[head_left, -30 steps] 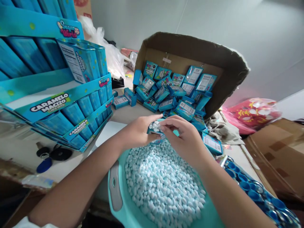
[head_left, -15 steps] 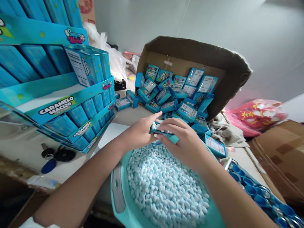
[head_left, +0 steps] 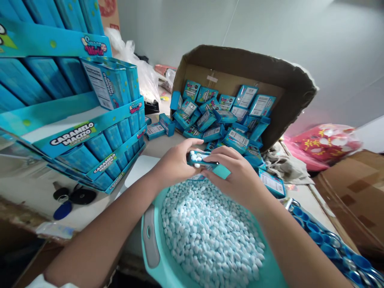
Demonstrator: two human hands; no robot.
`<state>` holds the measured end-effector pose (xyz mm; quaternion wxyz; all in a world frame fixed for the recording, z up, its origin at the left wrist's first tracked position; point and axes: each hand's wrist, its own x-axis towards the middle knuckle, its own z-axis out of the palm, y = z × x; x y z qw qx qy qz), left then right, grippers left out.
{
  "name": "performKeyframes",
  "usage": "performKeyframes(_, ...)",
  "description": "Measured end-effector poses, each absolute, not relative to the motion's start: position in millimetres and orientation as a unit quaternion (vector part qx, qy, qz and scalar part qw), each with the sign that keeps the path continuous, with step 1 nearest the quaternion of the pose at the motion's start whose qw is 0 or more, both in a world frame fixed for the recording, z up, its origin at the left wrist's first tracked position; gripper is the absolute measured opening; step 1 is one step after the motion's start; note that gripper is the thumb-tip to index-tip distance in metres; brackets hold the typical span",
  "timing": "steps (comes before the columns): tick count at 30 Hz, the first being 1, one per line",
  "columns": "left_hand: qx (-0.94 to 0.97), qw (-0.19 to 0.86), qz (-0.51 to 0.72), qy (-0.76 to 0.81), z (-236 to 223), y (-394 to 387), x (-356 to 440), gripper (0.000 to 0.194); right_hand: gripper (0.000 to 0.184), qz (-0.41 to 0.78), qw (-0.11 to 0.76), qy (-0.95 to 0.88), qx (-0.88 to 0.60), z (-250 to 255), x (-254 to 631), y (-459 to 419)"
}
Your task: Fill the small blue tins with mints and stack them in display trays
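My left hand (head_left: 178, 162) is wrapped round the left end of a small blue candy box (head_left: 198, 175), held over the far side of a turquoise tub. The box is open at the top, and white and pale blue candies (head_left: 198, 156) fill it to the brim. My right hand (head_left: 232, 172) grips the box's right side, fingertips on the candies and rim, thumb lower on the front. Below both hands, the turquoise tub (head_left: 150, 256) holds a large heap of the same candies (head_left: 210, 228).
A tipped cardboard carton (head_left: 288, 86) spills many blue candy boxes (head_left: 237, 140) behind the tub. Stacked display trays (head_left: 72, 134) of boxes rise at left. Keys (head_left: 61, 196) lie at the table's left edge. Blue metal-ringed items (head_left: 330, 248) and a grey cloth (head_left: 288, 164) are at right.
The candy box has tilted slightly, showing more candies at its opening. My right fingers have shifted a little right along the rim.
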<state>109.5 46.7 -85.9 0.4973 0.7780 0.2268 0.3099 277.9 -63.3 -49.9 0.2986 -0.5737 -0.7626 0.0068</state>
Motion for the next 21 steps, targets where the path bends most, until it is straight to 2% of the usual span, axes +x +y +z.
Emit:
performKeyframes(3,0.767,0.508,0.311,0.238,-87.3,46.1,109.8,0.063,0.007,0.019,0.310,-0.749,-0.586,-48.7,278.7,-64.7)
performKeyframes(7,0.774,0.514,0.295,0.224,-84.2,46.3,106.0,0.052,0.020,0.012,0.319,-0.753,-0.575,-47.1,276.8,-65.8)
performKeyframes(10,0.792,0.509,0.267,0.206,-81.4,46.1,103.9,0.060,0.021,0.023,0.257,-0.779,-0.572,-46.0,273.3,-66.5)
performKeyframes(14,0.787,0.532,0.254,0.183,-80.8,44.3,103.9,0.083,0.018,0.028,0.201,-0.776,-0.597,-42.0,267.5,-69.8)
performKeyframes(18,0.788,0.538,0.242,0.173,-83.4,44.8,103.6,0.087,0.027,-0.010,0.158,-0.766,-0.623,-38.4,260.6,-74.1)
performKeyframes(21,0.815,0.512,0.223,0.156,-84.6,47.0,102.7,0.084,0.023,-0.015,0.139,-0.772,-0.620,-39.8,255.9,-76.1)
